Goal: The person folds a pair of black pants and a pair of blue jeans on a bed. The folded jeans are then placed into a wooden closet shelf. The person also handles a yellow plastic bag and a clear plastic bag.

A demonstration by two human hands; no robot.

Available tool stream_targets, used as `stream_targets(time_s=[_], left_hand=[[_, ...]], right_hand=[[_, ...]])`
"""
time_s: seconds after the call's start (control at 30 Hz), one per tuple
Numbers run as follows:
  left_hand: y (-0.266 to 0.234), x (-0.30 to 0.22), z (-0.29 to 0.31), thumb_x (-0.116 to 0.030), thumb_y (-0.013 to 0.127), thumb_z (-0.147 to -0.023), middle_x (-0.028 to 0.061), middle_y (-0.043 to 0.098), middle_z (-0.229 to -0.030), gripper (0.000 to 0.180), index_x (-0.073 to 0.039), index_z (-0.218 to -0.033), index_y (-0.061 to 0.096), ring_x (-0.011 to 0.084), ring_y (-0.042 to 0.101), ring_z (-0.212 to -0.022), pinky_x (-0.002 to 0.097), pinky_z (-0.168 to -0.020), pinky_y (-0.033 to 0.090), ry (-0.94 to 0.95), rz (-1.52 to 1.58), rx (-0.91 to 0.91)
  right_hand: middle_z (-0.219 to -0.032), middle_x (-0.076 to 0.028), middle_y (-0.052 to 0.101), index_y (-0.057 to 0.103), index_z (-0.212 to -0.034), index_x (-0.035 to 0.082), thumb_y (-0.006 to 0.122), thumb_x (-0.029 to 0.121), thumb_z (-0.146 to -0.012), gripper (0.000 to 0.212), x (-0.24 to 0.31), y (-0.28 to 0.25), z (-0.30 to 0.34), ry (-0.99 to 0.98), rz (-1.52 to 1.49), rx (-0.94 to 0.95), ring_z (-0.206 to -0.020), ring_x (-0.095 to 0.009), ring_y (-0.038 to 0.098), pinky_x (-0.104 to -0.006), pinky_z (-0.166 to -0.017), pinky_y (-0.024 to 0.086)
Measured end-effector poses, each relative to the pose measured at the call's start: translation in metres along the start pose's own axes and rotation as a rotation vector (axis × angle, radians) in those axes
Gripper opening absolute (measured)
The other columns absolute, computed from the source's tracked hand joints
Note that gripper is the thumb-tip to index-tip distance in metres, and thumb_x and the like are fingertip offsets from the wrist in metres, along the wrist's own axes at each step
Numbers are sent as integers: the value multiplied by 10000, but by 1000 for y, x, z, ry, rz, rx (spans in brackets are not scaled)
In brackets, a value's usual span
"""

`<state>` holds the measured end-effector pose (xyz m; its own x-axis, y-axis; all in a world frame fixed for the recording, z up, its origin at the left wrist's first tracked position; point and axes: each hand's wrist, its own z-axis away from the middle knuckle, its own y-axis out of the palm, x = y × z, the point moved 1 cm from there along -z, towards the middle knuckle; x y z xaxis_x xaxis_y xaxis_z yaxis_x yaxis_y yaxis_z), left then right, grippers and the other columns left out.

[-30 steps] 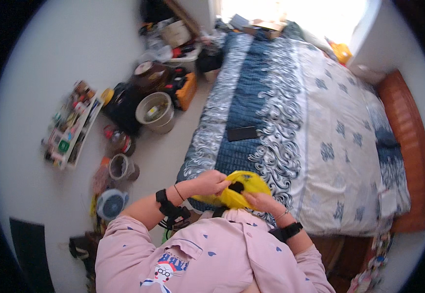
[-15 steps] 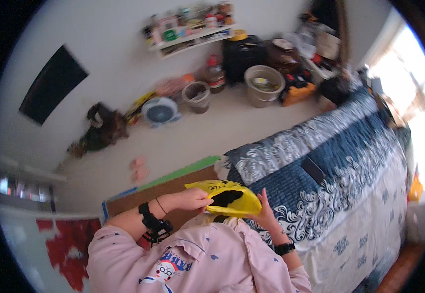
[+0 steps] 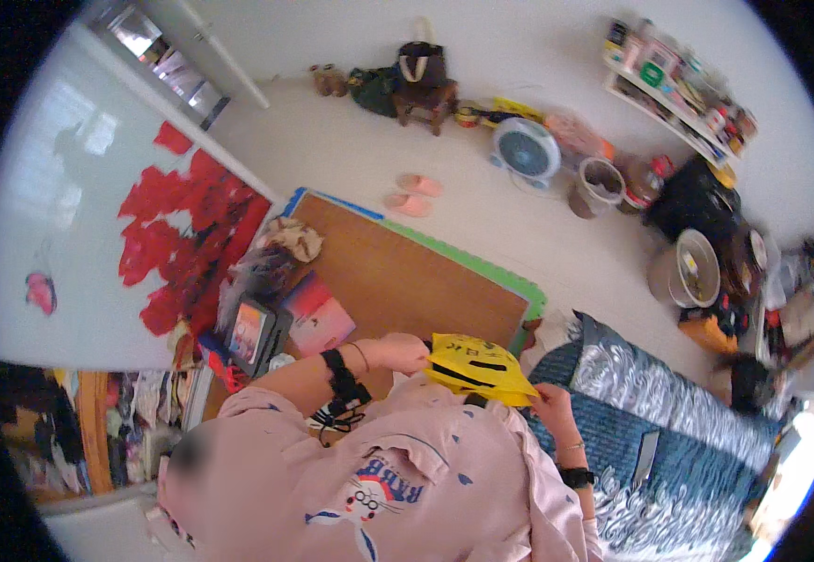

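A yellow plastic bag (image 3: 486, 355) with dark print is held in front of my body, its surface drawn out fairly flat between both hands. My left hand (image 3: 397, 354) is closed on the bag's left edge. At the lower right corner, my right hand (image 3: 551, 405) pinches the plastic. A narrow dark slit shows across the bag's front; what lies inside cannot be made out. Dark straps with a small device (image 3: 343, 379) circle my left wrist, and a black band (image 3: 576, 478) is on my right.
A bed with a blue and white patterned cover (image 3: 603, 440) is at my right, a phone-like dark slab (image 3: 646, 456) on it. Ahead lies a brown mat (image 3: 407, 267) with boxes (image 3: 318, 318) at its left. Pink slippers (image 3: 411, 204), a fan (image 3: 526, 150) and buckets (image 3: 597, 187) stand beyond.
My view has swung left, bringing the mat and red-flowered panel into sight. The bag's wide dark mouth has narrowed to a slit. My right hand's raised fingers have closed on the bag's edge.
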<state>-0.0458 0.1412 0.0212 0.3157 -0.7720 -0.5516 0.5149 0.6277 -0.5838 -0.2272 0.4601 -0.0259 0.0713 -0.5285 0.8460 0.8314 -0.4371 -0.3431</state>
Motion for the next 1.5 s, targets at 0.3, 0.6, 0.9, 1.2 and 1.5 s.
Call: stream_targets(time_s=[0.3, 0.6, 0.9, 1.2, 1.5], left_hand=[[20, 84, 24, -230, 454, -904, 93, 684, -703, 368, 18, -742, 672, 173, 664, -631, 306, -599, 537, -185, 715, -113], [61, 282, 58, -228, 485, -903, 96, 643, -679, 322, 1, -745, 648, 182, 603, -551, 320, -506, 485, -399, 1022, -581], [40, 432, 153, -228, 598, -836, 165, 657, -817, 210, -28, -895, 625, 279, 641, -712, 374, -633, 516, -855, 238, -848], [65, 480, 123, -264, 557, -792, 162, 684, -826, 240, -72, -848, 690, 320, 663, -750, 408, -736, 525, -772, 183, -565], [-13, 329, -4, -202, 511, -858, 110, 682, -749, 248, 2, -862, 651, 200, 652, -634, 317, -614, 527, -174, 471, -123]], right_hand=[[-813, -50, 660, 590, -1167, 14, 637, 100, -854, 328, 5, 51, -42, -97, 198, 0, -682, -111, 624, -243, -634, 511], [-804, -86, 670, 583, -1184, 25, 606, 126, -871, 330, 63, 83, -62, 3, 413, 94, -679, -146, 644, -272, -633, 518], [-775, -109, 670, 606, -1139, 27, 601, 114, -854, 297, 76, 100, -97, -98, 519, -8, -669, -166, 648, -286, -624, 515], [-787, -176, 656, 640, -1101, 112, 594, 219, -838, 287, 65, 126, -81, -35, 599, -107, -702, -324, 649, -386, -643, 522], [-864, -156, 678, 656, -1074, 97, 614, 276, -815, 317, 13, 166, 22, 375, 461, -266, -806, -335, 648, -397, -716, 523]])
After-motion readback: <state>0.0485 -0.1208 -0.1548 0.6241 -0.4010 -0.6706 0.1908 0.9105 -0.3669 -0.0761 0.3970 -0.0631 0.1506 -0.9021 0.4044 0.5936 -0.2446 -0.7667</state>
